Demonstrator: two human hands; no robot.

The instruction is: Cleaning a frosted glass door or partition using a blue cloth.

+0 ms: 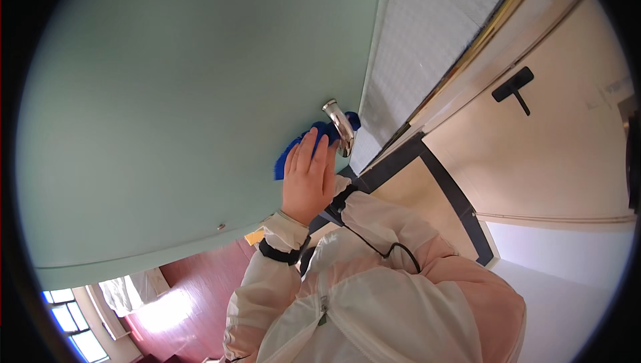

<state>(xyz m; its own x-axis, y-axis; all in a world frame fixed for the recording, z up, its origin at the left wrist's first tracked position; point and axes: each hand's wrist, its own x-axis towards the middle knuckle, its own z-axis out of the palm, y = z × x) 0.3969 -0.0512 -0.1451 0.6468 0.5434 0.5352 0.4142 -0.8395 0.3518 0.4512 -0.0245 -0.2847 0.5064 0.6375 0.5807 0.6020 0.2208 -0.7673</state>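
Observation:
My left hand lies over a blue cloth, fingers stretched across it, against a pale green door. The cloth passes behind a shiny curved metal door handle, and a bit of it shows on the handle's far side. My fingertips are just left of the handle. My right hand is hidden behind the left one; only its sleeve and dark cuff are visible, so what it holds cannot be seen.
To the right of the green door is a whitish textured panel with a gold-coloured edge. Beyond stands a cream door with a black lever handle. A dark-bordered floor lies below. At lower left are a reddish floor and a window.

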